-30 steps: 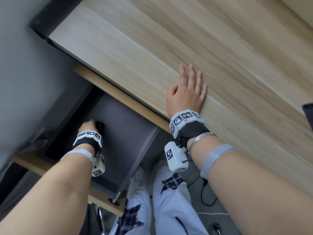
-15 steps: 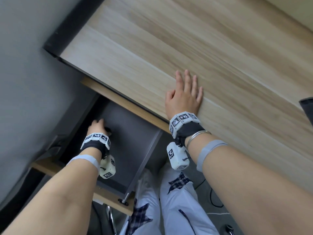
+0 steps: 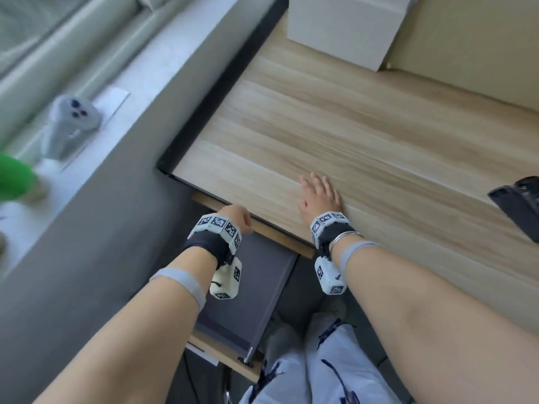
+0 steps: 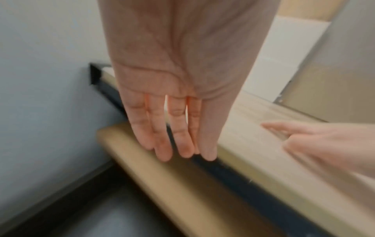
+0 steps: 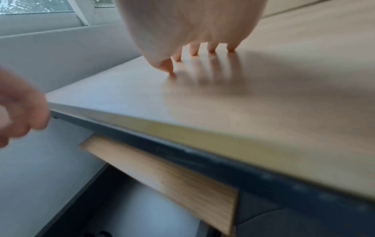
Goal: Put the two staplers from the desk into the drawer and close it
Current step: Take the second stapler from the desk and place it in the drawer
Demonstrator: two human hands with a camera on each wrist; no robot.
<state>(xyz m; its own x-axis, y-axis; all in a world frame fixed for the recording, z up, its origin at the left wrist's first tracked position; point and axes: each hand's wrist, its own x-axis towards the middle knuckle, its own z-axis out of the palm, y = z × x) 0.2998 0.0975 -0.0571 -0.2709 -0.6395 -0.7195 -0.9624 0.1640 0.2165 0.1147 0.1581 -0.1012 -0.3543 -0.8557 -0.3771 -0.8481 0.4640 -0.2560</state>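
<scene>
A black stapler (image 3: 520,207) lies on the wooden desk (image 3: 335,126) at the far right edge of the head view. The grey drawer (image 3: 259,290) stands pulled out under the desk's left end. My left hand (image 3: 236,214) hovers above the drawer's back at the desk edge; in the left wrist view its fingers (image 4: 162,144) are straight and hold nothing. My right hand (image 3: 320,191) lies flat on the desk top, fingertips (image 5: 212,49) pressing the wood. A dark shape (image 5: 99,234) low in the drawer is too cut off to name.
A white box (image 3: 344,27) stands at the back of the desk. A grey wall and a window sill with a grey device (image 3: 70,123) run along the left. The drawer's wooden front (image 3: 224,358) sticks out above my legs (image 3: 320,374).
My left hand has come up out of the drawer to the desk edge, now empty. The head view has swung up and shows more desk. The right hand stays flat.
</scene>
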